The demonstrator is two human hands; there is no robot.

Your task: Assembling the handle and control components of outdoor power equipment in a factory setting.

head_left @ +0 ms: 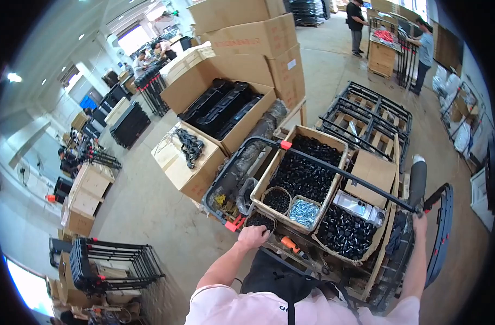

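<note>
Flat carton (189, 162) far left has a coil of black cable on top. Behind it, large open carton (226, 111) holds long black moulded parts. Left hand (253, 236) fingers curled over the rim of a small round basket (260, 221) of black parts, at the near-left corner of the black tube frame (334, 172). Centre carton (304, 173) is full of black pieces, plus a small bin of silver screws (304, 211). Right hand (419, 219) is closed around the frame's right end.
</note>
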